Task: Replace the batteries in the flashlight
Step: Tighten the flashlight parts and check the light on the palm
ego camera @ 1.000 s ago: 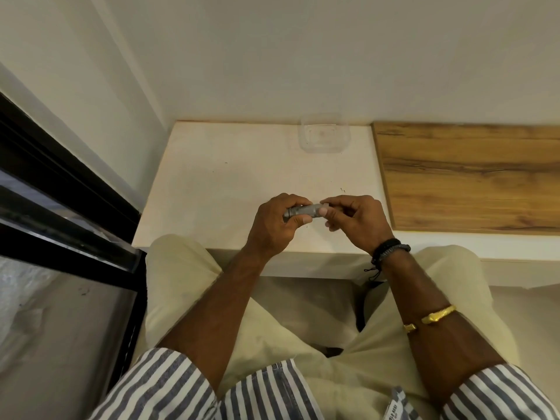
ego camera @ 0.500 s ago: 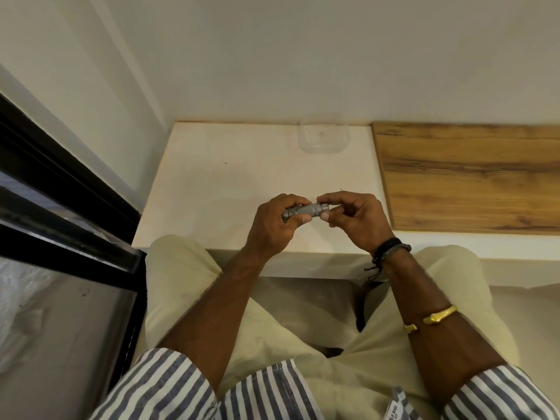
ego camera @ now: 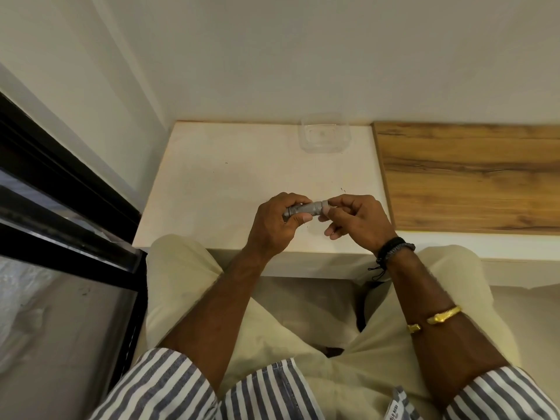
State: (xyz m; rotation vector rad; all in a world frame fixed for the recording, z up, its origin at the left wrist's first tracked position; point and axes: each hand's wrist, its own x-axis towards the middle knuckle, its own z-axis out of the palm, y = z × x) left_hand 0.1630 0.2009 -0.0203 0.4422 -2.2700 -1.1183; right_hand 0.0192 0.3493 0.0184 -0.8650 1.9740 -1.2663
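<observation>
A small grey metal flashlight (ego camera: 304, 208) lies level between my two hands, just above the near edge of the white table (ego camera: 224, 183). My left hand (ego camera: 272, 227) wraps its left end, fingers closed around the body. My right hand (ego camera: 354, 221) pinches the right end cap (ego camera: 325, 204) between thumb and forefinger, the other fingers curled loosely below. No loose batteries are in view; the inside of the flashlight is hidden.
A clear plastic container (ego camera: 324, 135) stands at the table's far edge against the wall. A wooden board (ego camera: 472, 177) covers the surface to the right. A black-framed glass pane (ego camera: 60, 207) runs along the left. My knees sit under the table's front edge.
My right hand has shifted slightly right along the flashlight, its fingers now at the very end cap, showing more of the grey body. My left hand keeps its hold.
</observation>
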